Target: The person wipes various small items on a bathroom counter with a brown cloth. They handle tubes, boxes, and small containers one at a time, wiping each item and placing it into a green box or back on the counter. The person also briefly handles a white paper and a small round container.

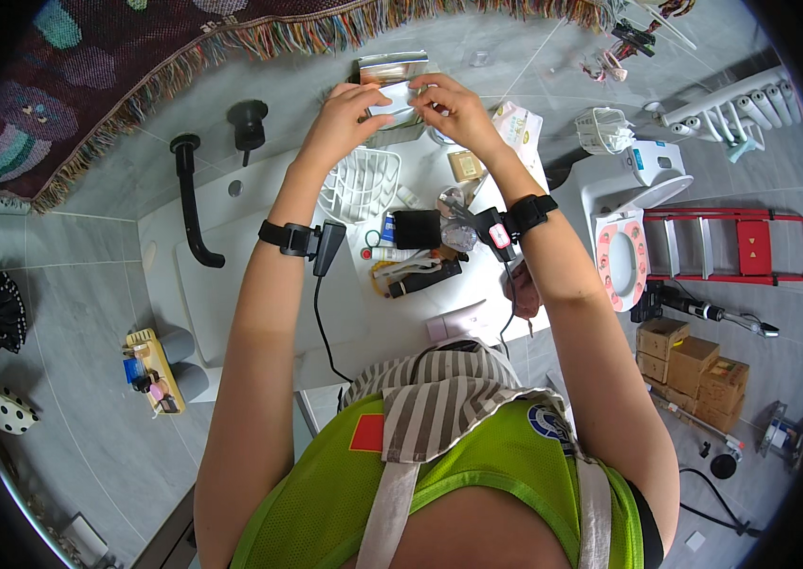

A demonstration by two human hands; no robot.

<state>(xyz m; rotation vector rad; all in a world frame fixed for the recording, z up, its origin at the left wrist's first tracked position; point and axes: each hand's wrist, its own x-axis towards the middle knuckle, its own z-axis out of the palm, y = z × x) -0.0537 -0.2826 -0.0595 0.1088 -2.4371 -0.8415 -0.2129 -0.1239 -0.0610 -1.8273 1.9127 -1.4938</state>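
Note:
Both my hands are at the back of the white counter, close to the tiled wall. My left hand (352,121) grips the left side of a small whitish box or packet (396,103). My right hand (453,110) is at its right edge, fingers bent; whether they press on it cannot be told. Behind it stands a shiny foil-like box (393,67). Just below my hands sits a white wire basket (362,186). A tan box (466,166) lies below my right hand, and a printed soft pack (517,128) is to its right.
A black faucet (192,206) rises over the sink at left. A black pouch (416,229), a black tube (424,279) and a pinkish tube (457,321) lie on the counter. Right of it are a toilet (618,259), a red stepladder (755,247) and cardboard boxes (693,364).

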